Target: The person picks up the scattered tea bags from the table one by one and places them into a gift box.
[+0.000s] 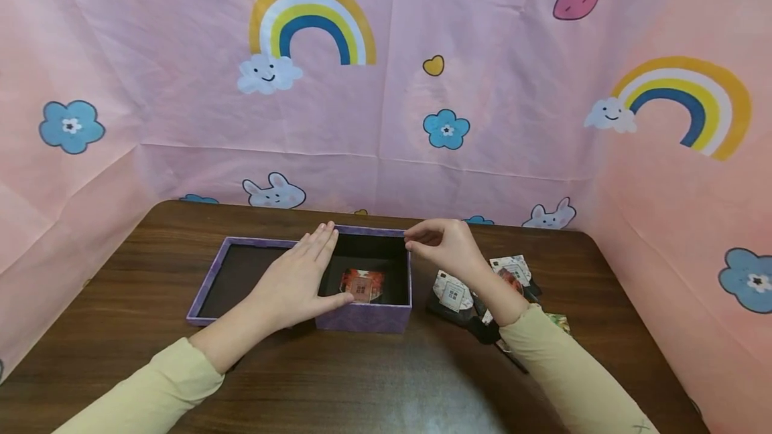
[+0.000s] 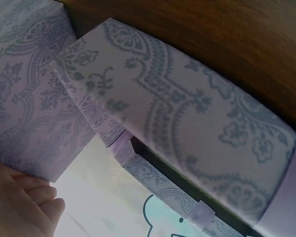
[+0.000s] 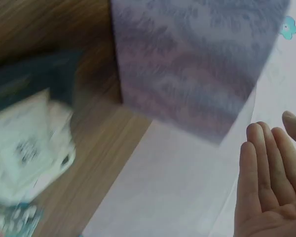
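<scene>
A purple patterned box [image 1: 364, 318] with a black inside stands on the table, with a red-orange packet [image 1: 362, 284] lying in it. My left hand [image 1: 301, 276] rests along the box's left side, fingers straight, thumb reaching over the front edge. In the left wrist view, its fingertips lie by the edge of the box wall [image 2: 34, 84]. My right hand [image 1: 445, 246] is at the box's back right corner. The right wrist view shows that hand [image 3: 271, 187] with straight fingers, thumb apart and nothing held, beside the box wall [image 3: 187, 64].
To the left of the box, the lid [image 1: 241, 280] lies with its black inside up. Several packets, among them a white one [image 1: 452, 293], lie on dark pieces under and beside my right forearm. A pink printed cloth [image 1: 386, 106] hangs behind the brown table [image 1: 362, 380].
</scene>
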Demonstrator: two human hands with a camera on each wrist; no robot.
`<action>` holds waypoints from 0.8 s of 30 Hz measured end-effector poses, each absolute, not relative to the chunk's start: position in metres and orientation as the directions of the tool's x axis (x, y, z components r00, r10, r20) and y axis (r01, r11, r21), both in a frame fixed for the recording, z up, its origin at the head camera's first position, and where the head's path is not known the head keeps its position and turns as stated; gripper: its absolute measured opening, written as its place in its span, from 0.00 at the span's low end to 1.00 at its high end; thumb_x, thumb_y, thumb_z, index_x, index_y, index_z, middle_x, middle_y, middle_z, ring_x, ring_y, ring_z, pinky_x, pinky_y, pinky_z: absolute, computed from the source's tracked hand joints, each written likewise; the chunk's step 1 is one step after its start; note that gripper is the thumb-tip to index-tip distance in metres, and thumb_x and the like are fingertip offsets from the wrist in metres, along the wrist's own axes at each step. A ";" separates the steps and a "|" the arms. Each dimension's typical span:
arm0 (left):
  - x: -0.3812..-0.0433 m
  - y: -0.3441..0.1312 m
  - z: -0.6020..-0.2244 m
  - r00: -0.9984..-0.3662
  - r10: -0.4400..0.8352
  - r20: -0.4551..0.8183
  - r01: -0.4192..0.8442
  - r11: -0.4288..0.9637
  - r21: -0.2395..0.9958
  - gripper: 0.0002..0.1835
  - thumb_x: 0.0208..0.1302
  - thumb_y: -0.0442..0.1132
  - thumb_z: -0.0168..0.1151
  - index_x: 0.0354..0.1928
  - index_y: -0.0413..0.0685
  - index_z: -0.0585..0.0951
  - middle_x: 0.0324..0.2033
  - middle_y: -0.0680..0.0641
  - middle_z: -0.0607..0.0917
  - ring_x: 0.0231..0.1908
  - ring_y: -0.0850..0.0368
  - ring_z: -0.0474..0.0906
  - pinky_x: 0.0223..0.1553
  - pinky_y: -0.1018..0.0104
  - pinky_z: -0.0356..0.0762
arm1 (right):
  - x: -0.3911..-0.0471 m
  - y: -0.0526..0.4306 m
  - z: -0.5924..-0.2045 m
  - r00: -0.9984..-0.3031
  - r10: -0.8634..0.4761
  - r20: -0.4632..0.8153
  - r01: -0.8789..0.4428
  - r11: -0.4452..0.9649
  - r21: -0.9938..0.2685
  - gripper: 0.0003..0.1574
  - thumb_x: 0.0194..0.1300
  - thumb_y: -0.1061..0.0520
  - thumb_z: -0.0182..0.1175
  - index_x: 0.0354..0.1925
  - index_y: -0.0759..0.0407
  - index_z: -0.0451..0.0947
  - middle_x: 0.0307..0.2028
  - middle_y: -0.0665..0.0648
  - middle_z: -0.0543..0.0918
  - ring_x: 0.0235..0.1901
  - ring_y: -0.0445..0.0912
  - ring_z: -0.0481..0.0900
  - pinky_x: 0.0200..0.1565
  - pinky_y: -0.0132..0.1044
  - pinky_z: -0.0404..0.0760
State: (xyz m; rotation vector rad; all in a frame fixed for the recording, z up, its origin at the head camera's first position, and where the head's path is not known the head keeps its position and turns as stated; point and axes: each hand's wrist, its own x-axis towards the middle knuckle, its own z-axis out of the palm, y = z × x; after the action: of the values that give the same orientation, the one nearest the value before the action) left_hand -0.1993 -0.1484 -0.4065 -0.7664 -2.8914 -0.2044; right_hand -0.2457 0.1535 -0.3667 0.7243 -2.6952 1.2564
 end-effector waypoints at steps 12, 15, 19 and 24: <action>-0.201 -0.149 -0.408 -0.851 0.488 0.193 0.511 0.854 0.093 0.61 0.66 0.75 0.60 0.83 0.32 0.55 0.83 0.34 0.56 0.84 0.40 0.52 0.83 0.46 0.57 | -0.229 0.230 -0.366 -0.937 -0.284 0.202 -0.342 0.644 -0.684 0.12 0.68 0.61 0.73 0.49 0.58 0.91 0.45 0.60 0.94 0.41 0.51 0.92 0.40 0.30 0.89; -0.201 -0.149 -0.409 -0.850 0.489 0.194 0.512 0.854 0.090 0.61 0.67 0.75 0.60 0.83 0.32 0.55 0.83 0.33 0.56 0.84 0.39 0.52 0.83 0.45 0.57 | -0.224 0.247 -0.370 -0.946 -0.265 0.187 -0.320 0.666 -0.673 0.12 0.68 0.62 0.72 0.49 0.59 0.91 0.45 0.61 0.93 0.42 0.52 0.92 0.41 0.29 0.89; -0.201 -0.148 -0.409 -0.851 0.491 0.188 0.513 0.853 0.095 0.61 0.67 0.75 0.60 0.83 0.32 0.55 0.83 0.34 0.55 0.84 0.40 0.51 0.84 0.46 0.57 | -0.216 0.269 -0.376 -0.953 -0.249 0.172 -0.299 0.689 -0.661 0.12 0.68 0.62 0.73 0.49 0.59 0.90 0.45 0.61 0.93 0.41 0.52 0.92 0.40 0.30 0.88; -0.201 -0.148 -0.409 -0.853 0.489 0.185 0.511 0.855 0.095 0.62 0.67 0.75 0.60 0.83 0.32 0.55 0.84 0.34 0.55 0.84 0.40 0.51 0.84 0.46 0.57 | -0.208 0.289 -0.386 -0.963 -0.222 0.154 -0.269 0.726 -0.632 0.13 0.68 0.60 0.73 0.50 0.60 0.90 0.44 0.60 0.93 0.40 0.49 0.91 0.39 0.31 0.87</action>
State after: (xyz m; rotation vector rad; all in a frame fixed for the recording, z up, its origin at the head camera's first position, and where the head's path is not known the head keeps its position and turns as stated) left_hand -0.2014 -0.1478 -0.4088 -0.7798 -2.8759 -0.2107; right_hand -0.2080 0.2890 -0.3856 0.4067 -2.8555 1.0624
